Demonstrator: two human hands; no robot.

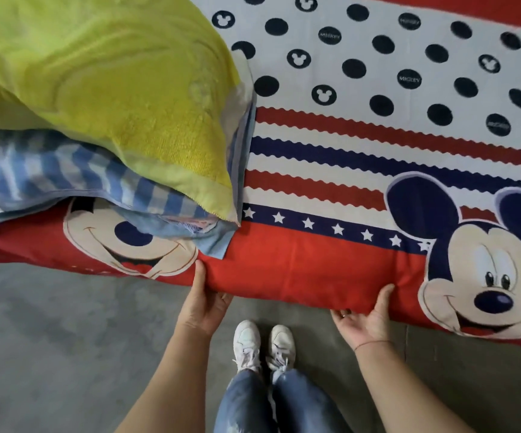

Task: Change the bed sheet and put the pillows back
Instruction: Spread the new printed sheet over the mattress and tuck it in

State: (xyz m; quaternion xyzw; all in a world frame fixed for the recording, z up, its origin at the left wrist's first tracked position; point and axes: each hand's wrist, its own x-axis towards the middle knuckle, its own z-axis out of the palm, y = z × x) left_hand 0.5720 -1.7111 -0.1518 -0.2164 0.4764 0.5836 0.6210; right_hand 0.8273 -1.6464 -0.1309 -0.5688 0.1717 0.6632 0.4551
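Note:
A bed sheet (302,260) printed with cartoon mice, navy dots, red and navy stripes and a red border covers the bed. Its red edge hangs over the near side. My left hand (204,304) holds that edge, thumb on top and fingers tucked underneath. To its right, my right hand (362,323) holds the same edge the same way. A yellow-green pillow (112,73) lies at the upper left, stacked on a blue-and-white striped pillow (49,173). Both rest on the sheet, clear of my hands.
Grey concrete floor (49,339) runs along the near side of the bed. My white shoes (262,342) and jeans stand between my arms, close to the bed edge. A light blue cloth corner (218,245) pokes out below the pillows.

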